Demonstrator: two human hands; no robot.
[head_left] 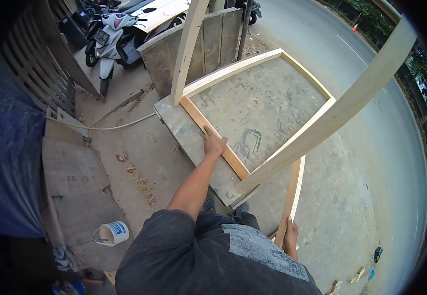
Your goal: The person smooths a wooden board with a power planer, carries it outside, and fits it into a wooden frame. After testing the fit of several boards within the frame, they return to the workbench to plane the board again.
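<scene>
A rectangular wooden frame (233,73) lies on a worn worktable (253,110), with two long uprights rising from its near corners. My left hand (215,144) grips the reddish-brown near rail (198,114), thumb on one side and fingers on the other. The left upright (186,51) stands beyond that hand; the right upright (336,110) slants up across the view. Low on the right, my right hand (290,236) is closed round a wooden board (294,189), which reaches up beside the table. Part of its grip is hidden behind the board.
A white bucket (111,233) stands at lower left near a blue tarp (12,147). Motorbikes, including a white scooter (115,44), are parked beyond the table. Wood offcuts (357,275) and a black tool (378,254) lie at lower right. A hose (120,127) crosses the ground.
</scene>
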